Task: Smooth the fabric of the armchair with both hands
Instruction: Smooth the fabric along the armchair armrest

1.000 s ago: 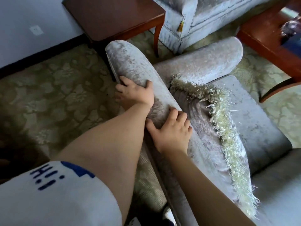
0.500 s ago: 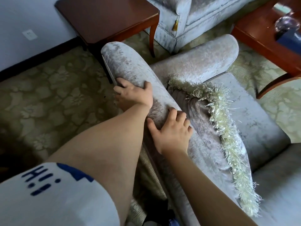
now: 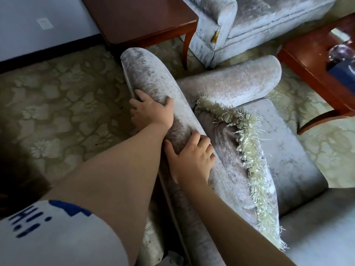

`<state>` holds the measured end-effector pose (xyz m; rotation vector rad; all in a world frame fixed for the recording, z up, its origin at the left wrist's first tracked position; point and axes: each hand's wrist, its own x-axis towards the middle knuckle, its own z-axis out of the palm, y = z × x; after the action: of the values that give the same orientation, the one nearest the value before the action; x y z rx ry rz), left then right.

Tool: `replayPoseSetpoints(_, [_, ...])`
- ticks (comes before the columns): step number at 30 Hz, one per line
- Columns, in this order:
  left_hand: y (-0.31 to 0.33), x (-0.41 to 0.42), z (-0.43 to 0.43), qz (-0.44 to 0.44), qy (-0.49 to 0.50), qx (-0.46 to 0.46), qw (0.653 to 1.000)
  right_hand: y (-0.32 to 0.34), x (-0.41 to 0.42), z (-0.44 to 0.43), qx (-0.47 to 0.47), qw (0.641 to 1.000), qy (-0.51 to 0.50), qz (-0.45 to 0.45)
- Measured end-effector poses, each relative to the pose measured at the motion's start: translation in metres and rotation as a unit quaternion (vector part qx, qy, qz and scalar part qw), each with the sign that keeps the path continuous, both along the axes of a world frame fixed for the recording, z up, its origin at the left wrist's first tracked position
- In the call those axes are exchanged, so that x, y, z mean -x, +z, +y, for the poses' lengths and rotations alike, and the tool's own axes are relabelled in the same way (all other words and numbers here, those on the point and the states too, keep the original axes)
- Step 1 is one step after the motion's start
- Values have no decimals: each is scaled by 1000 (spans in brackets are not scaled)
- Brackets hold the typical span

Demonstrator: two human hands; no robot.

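Both hands stay pressed on the armchair (image 3: 153,77) back as before: left hand (image 3: 151,112) curled over its outer edge, right hand (image 3: 192,158) spread flat beside the fringed cushion (image 3: 249,143).

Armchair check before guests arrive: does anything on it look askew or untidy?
The fringed cushion is slumped sideways against the armchair back, its fringe tangled. The velvet nap on the top edge looks patchy between both hands. Nothing looks torn or spilled.

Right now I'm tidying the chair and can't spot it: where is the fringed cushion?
In the head view, the fringed cushion leans on the armchair seat, right of the right hand, against the padded top being smoothed.
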<state>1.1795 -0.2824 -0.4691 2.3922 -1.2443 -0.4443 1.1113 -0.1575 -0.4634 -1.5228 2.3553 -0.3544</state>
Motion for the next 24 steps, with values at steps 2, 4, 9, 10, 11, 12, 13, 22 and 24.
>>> replayPoseSetpoints(2, [-1, 1, 7, 3, 3, 0, 1000, 1, 2, 6, -3, 1000, 2, -2])
replayPoseSetpoints(4, [0, -1, 9, 12, 2, 1, 1000, 2, 2, 8, -5, 1000, 0, -6])
replayPoseSetpoints(9, [-2, -4, 9, 19, -4, 3, 1000, 0, -3, 8, -3, 1000, -9, -3])
replayPoseSetpoints(10, [-3, -4, 9, 19, -4, 4, 1000, -2, -4, 9, -3, 1000, -12, 1])
replayPoseSetpoints(11, [-3, -4, 9, 18, -4, 5, 1000, -2, -5, 9, -1, 1000, -16, 3])
replayPoseSetpoints(12, [-4, -4, 9, 17, -6, 6, 1000, -3, -6, 9, 1, 1000, -20, 3])
replayPoseSetpoints(13, [-5, -4, 9, 14, -8, 7, 1000, -4, -7, 10, 2, 1000, -21, 3])
replayPoseSetpoints(22, [-8, -5, 10, -3, -10, 12, 1000, -5, -7, 12, -8, 1000, -10, -5])
replayPoseSetpoints(24, [-9, -5, 9, -2, -11, 13, 1000, -4, -6, 10, -12, 1000, -7, -10])
